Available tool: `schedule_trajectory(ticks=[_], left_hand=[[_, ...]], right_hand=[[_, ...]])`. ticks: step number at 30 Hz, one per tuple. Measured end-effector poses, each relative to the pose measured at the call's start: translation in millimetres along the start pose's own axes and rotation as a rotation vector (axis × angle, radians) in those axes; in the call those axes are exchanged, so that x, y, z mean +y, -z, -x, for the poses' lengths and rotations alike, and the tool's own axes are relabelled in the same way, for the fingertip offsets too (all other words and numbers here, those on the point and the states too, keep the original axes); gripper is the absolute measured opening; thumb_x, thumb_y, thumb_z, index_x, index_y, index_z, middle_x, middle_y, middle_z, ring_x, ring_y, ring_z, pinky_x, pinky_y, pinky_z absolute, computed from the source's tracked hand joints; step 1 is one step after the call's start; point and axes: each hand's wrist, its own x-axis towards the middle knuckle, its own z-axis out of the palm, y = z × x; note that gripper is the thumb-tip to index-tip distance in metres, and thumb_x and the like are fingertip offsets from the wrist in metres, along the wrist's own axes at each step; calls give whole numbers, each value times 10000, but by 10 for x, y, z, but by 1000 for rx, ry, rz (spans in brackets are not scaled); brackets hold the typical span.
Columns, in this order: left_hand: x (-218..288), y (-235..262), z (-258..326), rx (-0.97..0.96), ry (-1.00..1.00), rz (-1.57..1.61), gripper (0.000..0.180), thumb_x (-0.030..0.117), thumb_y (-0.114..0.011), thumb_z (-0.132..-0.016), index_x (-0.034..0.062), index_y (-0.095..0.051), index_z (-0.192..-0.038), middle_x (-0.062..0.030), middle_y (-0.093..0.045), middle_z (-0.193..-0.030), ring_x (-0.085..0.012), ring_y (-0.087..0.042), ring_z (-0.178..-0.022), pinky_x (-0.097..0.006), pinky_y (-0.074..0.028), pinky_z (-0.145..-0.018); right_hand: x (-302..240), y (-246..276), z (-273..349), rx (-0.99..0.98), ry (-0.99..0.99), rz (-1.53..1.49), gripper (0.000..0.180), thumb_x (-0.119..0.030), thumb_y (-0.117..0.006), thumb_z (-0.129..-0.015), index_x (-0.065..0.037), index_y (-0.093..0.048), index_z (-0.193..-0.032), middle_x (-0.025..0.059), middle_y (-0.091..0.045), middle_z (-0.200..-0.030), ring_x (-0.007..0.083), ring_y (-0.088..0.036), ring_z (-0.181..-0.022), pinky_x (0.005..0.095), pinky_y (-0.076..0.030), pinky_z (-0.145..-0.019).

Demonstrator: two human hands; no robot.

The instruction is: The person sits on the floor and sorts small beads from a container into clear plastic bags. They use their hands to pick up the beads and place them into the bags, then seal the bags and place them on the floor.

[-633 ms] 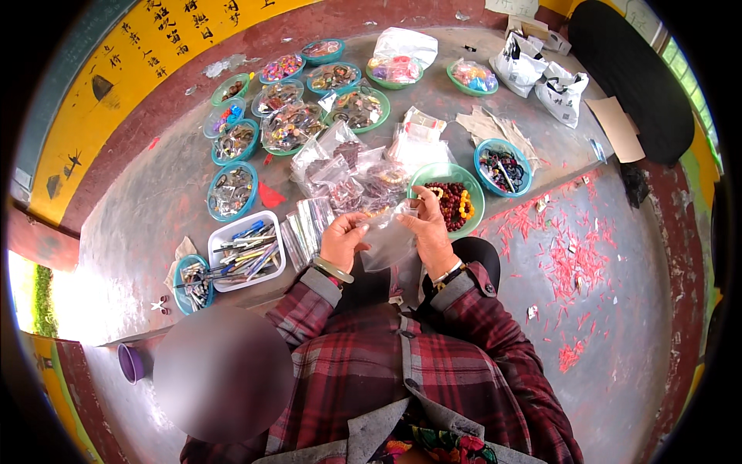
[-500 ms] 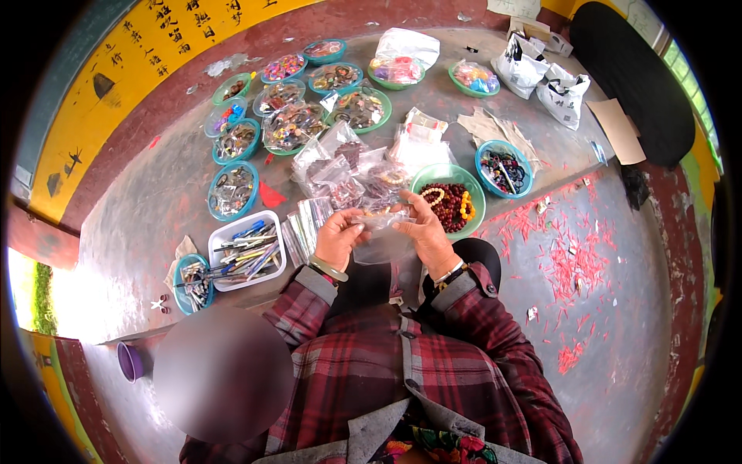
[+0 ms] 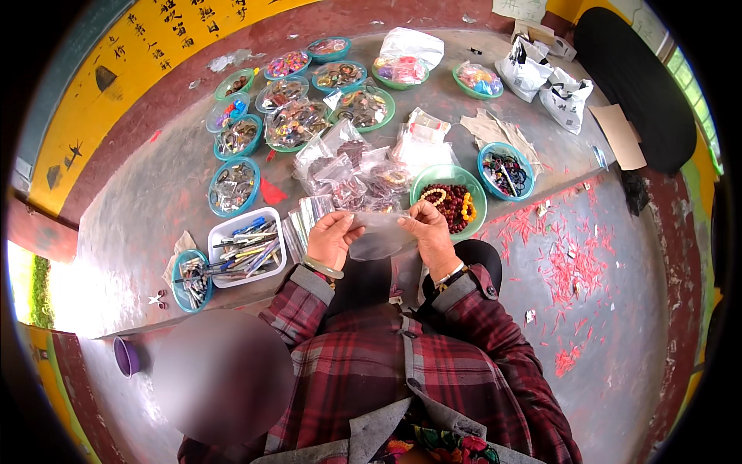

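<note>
We look steeply down and forward from the person's head through a wide fisheye, the plaid jacket [image 3: 348,356] close below, the left hand [image 3: 331,243] and right hand [image 3: 433,241] farther out, mid-view. Across the grey platform [image 3: 147,224], we face from its near edge toward its far edge, bent near the top.

Left hand [image 3: 332,240] and right hand [image 3: 431,234] pinch a clear plastic bag [image 3: 377,241], one at each side of its upper edge. White tray [image 3: 281,246] of pens [image 3: 249,247] sits left of left hand; green bowl [image 3: 447,172] of beads [image 3: 447,210] just beyond right hand; filled bags [image 3: 338,172] piled ahead.
</note>
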Motion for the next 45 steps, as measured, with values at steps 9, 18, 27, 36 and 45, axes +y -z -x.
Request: schedule_trajectory(ticks=[9, 18, 27, 36, 45], left_hand=[[76, 15, 33, -78, -130, -137, 103, 59, -536, -861, 0, -572, -937, -98, -617, -893, -194, -617, -810, -348, -519, -747], [172, 68, 114, -126, -142, -479, 113, 68, -535, -869, -17, -568, -935, -91, -620, -874, -175, -613, -801, -312, -512, -742], [346, -135, 259, -44, -751, -945, 99, 31, -564, -835, -15, -593, -918, -111, -614, -908, -229, -594, -923, -317, -468, -805], [43, -311, 345, -562, -1137, -1419, 265, -57, -624, -676, -4, -609, -935, -161, -577, -1020, -343, -545, -1035, -392, -476, -828], [-128, -329, 384, -639, -1071, -1534, 290, -41, -601, -644, -7, -609, -932, -155, -572, -1010, -337, -546, -1027, -383, -465, -863]], right_hand=[[-232, -144, 36, -54, 18, -70, 275, 51, -658, -704, -75, -560, -927, -45, -501, -790, 45, -451, -720, 176, -360, -636], [-74, -46, 53, -156, 106, 476, 94, 2, -662, -734, -30, -584, -776, -28, -516, -746, 50, -447, -684, 193, -368, -622], [-48, 30, -11, 96, 9, 196, 111, -162, -603, -825, -55, -576, -828, -23, -536, -717, 64, -482, -644, 204, -403, -620], [149, 23, 95, -269, -356, -242, 417, -412, -541, -856, -12, -549, -974, 46, -584, -870, 133, -565, -784, 288, -460, -724], [-79, -180, 112, 0, -356, -293, 285, -255, -526, -884, -13, -554, -1032, 36, -584, -904, 116, -553, -788, 245, -449, -669]])
